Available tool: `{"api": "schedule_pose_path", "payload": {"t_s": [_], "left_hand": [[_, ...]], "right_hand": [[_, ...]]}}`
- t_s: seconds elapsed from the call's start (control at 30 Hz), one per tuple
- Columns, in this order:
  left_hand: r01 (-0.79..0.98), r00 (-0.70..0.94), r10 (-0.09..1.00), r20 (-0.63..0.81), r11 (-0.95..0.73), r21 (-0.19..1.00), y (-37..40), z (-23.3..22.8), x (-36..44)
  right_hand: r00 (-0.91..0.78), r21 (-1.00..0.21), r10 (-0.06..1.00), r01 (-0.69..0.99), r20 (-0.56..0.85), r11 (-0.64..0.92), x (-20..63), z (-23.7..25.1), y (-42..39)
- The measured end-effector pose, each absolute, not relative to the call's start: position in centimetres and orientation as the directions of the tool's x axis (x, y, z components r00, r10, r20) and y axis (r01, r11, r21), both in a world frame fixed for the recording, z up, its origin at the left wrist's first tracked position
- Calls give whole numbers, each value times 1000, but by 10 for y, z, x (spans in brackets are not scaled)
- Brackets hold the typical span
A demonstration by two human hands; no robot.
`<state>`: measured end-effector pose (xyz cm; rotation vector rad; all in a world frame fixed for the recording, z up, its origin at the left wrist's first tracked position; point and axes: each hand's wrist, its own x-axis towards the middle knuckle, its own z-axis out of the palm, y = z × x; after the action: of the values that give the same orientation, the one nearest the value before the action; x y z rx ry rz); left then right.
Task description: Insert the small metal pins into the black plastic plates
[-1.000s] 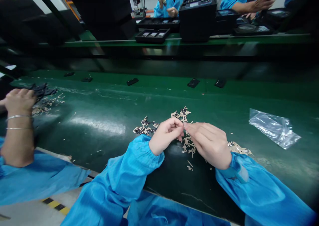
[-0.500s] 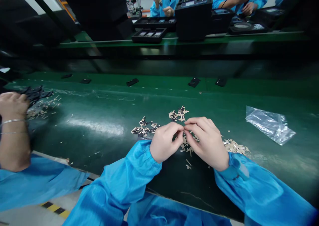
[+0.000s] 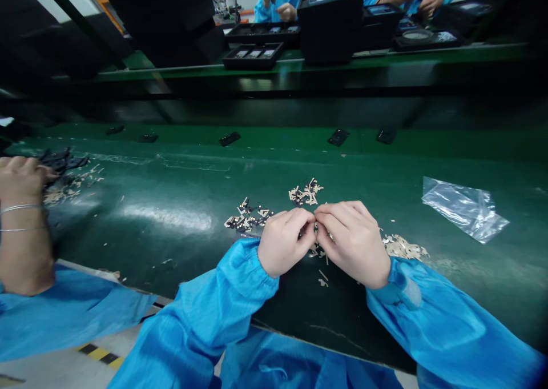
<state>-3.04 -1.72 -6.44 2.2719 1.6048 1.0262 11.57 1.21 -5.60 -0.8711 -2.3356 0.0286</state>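
Note:
My left hand (image 3: pixel 286 240) and my right hand (image 3: pixel 351 239) meet fingertip to fingertip above the green work surface (image 3: pixel 184 177). Both are pinched closed; whatever lies between the fingertips is too small and covered to make out. Just left of my left hand spreads a pile of small black and beige pieces (image 3: pixel 245 220). Beyond my fingers lies a similar small pile (image 3: pixel 305 192). Beige scraps (image 3: pixel 317 251) show partly beneath my hands. Next to my right wrist is a heap of thin beige pieces (image 3: pixel 403 247). Two loose beige bits (image 3: pixel 323 280) lie nearer the front edge.
A clear plastic bag (image 3: pixel 464 209) lies at the right. Flat black parts (image 3: pixel 338 137) are spaced along the back strip. At the left, a co-worker's hand (image 3: pixel 21 180) is by black parts (image 3: pixel 62 159). Black trays (image 3: pixel 253 56) stand on the raised shelf, with other workers behind.
The fingers of my right hand have curled in a little more at the pinch. My left hand stays nearly in place. The view has shifted slightly.

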Motion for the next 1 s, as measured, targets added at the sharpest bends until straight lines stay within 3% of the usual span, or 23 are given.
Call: {"api": "schedule_pose_path", "payload": {"t_s": [0.3,0.43,0.57,0.73,1.0], "left_hand": [[710,151,897,415,-391,586,-14,-60,-36],[724,177,870,460,-431,538,-13,-59,-37],[753,223,842,491,-469,462,-14,-61,-35],[735,260,827,498,-504,454,-15,-63,-36],[669,288,813,505,-548,501,-12,-63,-38]], "right_hand": [[-525,-312,677,621,516,719,123,-45,18],[-555,-373,712,609,431,700,123,-42,17],[-538,-516,737,530,408,673,121,-42,16],[-548,-641,747,429,376,637,122,-42,18],[-587,-653,710,368,389,662,125,-41,20]]}}
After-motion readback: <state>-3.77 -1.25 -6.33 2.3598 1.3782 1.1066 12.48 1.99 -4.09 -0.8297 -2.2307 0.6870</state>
